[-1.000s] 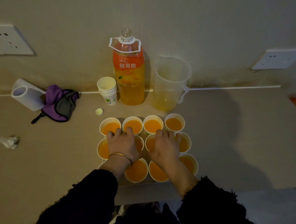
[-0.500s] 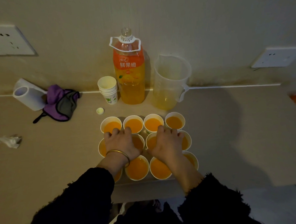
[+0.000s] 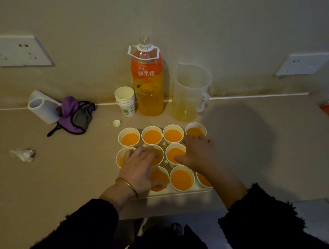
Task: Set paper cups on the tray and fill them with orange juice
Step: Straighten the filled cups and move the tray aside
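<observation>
Twelve paper cups (image 3: 152, 137) stand in three rows of four on the tray (image 3: 182, 193), each holding orange juice (image 3: 181, 179); the left hand (image 3: 141, 169) lies flat over the left half of the middle row, fingers spread and thumb over a front-row cup; the right hand (image 3: 196, 153) lies flat over the right end of the middle row, fingertips at the rim of the far right back cup; neither hand curls round anything, and whether they press on the rims I cannot tell.

Half a second ago the hands lay side by side over the centre of the middle row; now they are apart, the right one shifted rightward, and the third middle cup is uncovered.

Behind the tray the bottle (image 3: 148, 81) has an orange label reading 鲜果橙 in white; the stack of empty cups (image 3: 125, 100) beside it has a green print too small to read; the clear pitcher (image 3: 190, 92) stands to the bottle's right.
</observation>
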